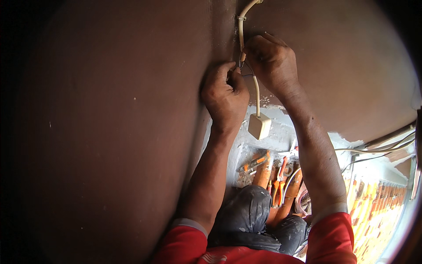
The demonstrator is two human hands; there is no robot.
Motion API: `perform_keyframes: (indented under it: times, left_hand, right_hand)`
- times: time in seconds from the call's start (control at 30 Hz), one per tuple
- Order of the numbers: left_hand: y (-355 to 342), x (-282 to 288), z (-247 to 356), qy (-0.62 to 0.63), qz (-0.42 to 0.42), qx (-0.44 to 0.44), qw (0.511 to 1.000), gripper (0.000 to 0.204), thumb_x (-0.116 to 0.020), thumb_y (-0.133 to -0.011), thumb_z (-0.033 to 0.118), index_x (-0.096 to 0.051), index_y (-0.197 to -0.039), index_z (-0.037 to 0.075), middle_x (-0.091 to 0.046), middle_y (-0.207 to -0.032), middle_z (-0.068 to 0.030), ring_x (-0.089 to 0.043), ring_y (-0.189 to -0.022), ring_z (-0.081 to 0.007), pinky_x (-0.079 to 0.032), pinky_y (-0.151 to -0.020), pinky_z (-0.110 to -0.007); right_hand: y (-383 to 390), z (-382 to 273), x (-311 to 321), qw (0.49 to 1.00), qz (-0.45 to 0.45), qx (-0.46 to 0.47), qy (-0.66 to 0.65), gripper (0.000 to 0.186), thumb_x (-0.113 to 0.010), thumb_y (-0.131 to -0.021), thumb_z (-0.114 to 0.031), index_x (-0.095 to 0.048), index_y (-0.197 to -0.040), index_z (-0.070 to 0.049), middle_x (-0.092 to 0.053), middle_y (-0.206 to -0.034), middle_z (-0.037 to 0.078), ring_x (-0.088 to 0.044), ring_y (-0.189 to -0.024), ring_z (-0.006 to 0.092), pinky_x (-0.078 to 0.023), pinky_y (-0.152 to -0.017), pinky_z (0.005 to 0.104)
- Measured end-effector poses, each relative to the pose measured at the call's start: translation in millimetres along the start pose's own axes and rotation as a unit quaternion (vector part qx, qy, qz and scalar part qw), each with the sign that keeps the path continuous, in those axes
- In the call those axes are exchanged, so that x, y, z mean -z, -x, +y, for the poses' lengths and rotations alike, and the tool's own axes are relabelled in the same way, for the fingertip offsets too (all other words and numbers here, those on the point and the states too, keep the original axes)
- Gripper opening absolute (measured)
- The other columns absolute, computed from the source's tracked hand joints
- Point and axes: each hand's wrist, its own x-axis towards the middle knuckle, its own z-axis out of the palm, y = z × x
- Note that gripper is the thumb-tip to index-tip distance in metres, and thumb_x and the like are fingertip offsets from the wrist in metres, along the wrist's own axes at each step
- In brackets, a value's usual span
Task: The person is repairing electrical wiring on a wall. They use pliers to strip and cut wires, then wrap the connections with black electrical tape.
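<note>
Pinching thin wires (pixel 250 69) below a cream cable (pixel 241 35), the left hand (pixel 225 94) closes thumb to finger. The right hand (pixel 274 61) curls close beside; whether it grips anything, I cannot tell.

Thin dark wires (pixel 250 68) between two cream cables (pixel 257 94), roughly upright.

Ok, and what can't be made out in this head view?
All in the head view:
What, if anything, the right hand holds: hidden behind that hand.
Ends of the thin wires: too small, lost around the left hand.
Upper cable: cut off by the top edge.
Inside of the pale box: hidden by its walls.
Tiles: washed out by glare.
</note>
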Motion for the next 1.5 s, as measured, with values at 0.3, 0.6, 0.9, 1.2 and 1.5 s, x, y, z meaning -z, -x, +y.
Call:
perform_keyframes:
  times: [0.3,0.6,0.9,1.2,1.5]
  left_hand:
    - [1,-5,-6,-0.020,0.031,-0.062,0.997,0.015,-0.075,-0.092,-0.007,-0.075,-0.105,-0.001,-0.076,-0.095,-0.0181,-0.076,-0.083,-0.0360,-0.060,-0.074,-0.044]
    - [-11,-10,17,-0.042,0.008,-0.098,0.994,0.008,-0.077,-0.096,-0.005,-0.077,-0.104,-0.002,-0.077,-0.095,-0.0145,-0.078,-0.082,-0.0276,-0.062,-0.070,-0.037]
    - [-39,-2,43,-0.086,0.000,-0.099,0.991,0.015,-0.069,-0.107,0.002,-0.076,-0.115,-0.007,-0.081,-0.103,-0.0180,-0.081,-0.087,-0.0214,-0.065,-0.071,-0.032]
    - [-56,-13,52,-0.217,-0.077,-0.093,0.969,0.013,-0.086,-0.094,0.011,-0.083,-0.099,-0.001,-0.066,-0.070,-0.0006,-0.060,-0.066,-0.0089,-0.050,-0.062,-0.030]
    - [-55,-13,37,-0.289,-0.077,-0.185,0.936,0.007,-0.085,-0.091,0.006,-0.084,-0.098,0.003,-0.063,-0.069,0.0005,-0.055,-0.063,-0.0103,-0.048,-0.060,-0.032]
  right_hand:
    - [1,7,-3,0.998,-0.006,0.042,0.052,0.004,-0.077,-0.089,-0.015,-0.075,-0.090,-0.012,-0.077,-0.095,0.007,-0.076,-0.094,0.0329,-0.063,-0.082,0.0493]
    - [24,-2,54,0.987,0.031,-0.125,-0.093,0.017,-0.074,-0.101,-0.018,-0.082,-0.112,-0.008,-0.082,-0.104,0.013,-0.080,-0.088,0.0301,-0.064,-0.081,0.0424]
    - [357,-16,153,0.835,-0.337,-0.428,0.076,0.032,-0.078,-0.096,-0.034,-0.077,-0.091,-0.003,-0.077,-0.084,0.023,-0.076,-0.082,0.0455,-0.060,-0.077,0.0560]
    - [482,-40,183,0.789,-0.311,-0.526,0.058,0.022,-0.083,-0.087,-0.027,-0.079,-0.087,-0.005,-0.076,-0.083,0.025,-0.076,-0.083,0.0470,-0.060,-0.078,0.0574]
    - [514,-43,180,0.799,-0.282,-0.529,0.051,0.018,-0.078,-0.085,-0.011,-0.075,-0.100,-0.002,-0.075,-0.087,0.025,-0.075,-0.084,0.0475,-0.057,-0.076,0.0568]
